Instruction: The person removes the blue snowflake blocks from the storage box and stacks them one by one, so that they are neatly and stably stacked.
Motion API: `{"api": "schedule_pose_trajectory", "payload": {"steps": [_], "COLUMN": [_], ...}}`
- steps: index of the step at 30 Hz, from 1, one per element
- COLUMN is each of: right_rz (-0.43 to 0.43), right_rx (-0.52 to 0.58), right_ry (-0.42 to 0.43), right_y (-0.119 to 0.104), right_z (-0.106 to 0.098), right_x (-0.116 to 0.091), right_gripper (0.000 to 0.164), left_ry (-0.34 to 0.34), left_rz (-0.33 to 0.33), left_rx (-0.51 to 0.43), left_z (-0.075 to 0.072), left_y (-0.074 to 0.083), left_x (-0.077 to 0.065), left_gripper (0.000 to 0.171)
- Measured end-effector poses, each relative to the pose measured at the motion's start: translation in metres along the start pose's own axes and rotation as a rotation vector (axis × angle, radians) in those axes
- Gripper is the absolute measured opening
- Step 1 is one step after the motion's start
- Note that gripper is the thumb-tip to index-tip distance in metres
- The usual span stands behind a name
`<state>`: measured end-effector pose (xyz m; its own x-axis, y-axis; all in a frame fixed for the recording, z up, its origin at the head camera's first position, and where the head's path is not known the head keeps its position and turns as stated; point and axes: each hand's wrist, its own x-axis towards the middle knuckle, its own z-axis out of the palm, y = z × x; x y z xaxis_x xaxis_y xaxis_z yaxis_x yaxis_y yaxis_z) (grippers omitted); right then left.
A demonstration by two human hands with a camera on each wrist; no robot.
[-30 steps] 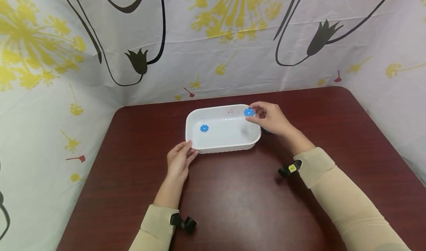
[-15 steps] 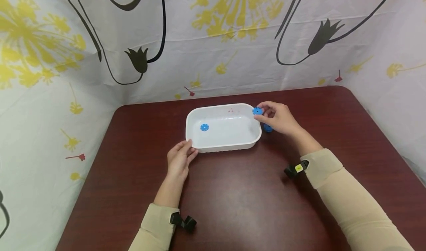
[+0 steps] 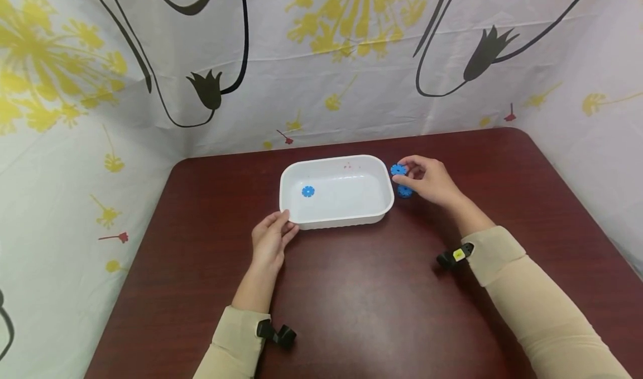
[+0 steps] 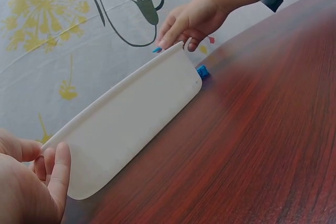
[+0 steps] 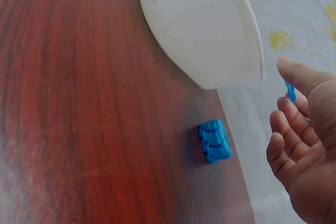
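Note:
My left hand (image 3: 270, 239) pinches the near left corner of a white plastic tray (image 3: 336, 222); in the left wrist view the thumb is at its rim and the fingers lie against its outer wall. A blue notched disc (image 3: 308, 191) lies flat inside the tray's left part. Just beyond the tray's right end, my right hand (image 3: 431, 181) pinches another blue snowflake-like disc (image 3: 398, 169) between thumb and fingers, above the table. Below it, a short stack of blue discs (image 5: 214, 141) stands on the table beside the tray, partly hidden by the hand in the head view.
The dark red wooden table (image 3: 351, 301) has its far edge close behind the tray. White cloth (image 3: 331, 128) printed with yellow and grey flowers hangs behind and along both sides. Black straps (image 3: 276, 334) with wrist cameras sit at both cuffs.
My right hand has carried its blue disc from above the tray's right end rightward, past the rim, to above the stack. The left hand keeps its place on the tray.

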<state>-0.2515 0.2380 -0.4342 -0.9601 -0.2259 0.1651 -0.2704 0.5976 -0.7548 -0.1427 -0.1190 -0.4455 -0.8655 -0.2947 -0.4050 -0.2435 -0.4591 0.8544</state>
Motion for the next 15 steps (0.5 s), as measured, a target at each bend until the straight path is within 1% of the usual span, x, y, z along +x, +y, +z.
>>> {"api": "schedule_pose_trajectory", "payload": {"steps": [8, 11, 15], "right_rz": [-0.003, 0.012, 0.037], "right_rx": [-0.019, -0.033, -0.048], "right_ry": [0.012, -0.01, -0.064], "right_y": [0.011, 0.016, 0.021], "right_z": [-0.002, -0.003, -0.004], "right_x": [-0.005, -0.007, -0.01], "right_gripper": [0.038, 0.038, 0.039], "left_ry": [0.001, 0.006, 0.008], "left_rz": [-0.006, -0.012, -0.017], "left_rx": [-0.009, -0.01, -0.005], "left_z": [0.0, 0.0, 0.0], "left_y": [0.0, 0.0, 0.001], "left_x": [0.001, 0.0, 0.0], "left_gripper": [0.017, 0.016, 0.017]}}
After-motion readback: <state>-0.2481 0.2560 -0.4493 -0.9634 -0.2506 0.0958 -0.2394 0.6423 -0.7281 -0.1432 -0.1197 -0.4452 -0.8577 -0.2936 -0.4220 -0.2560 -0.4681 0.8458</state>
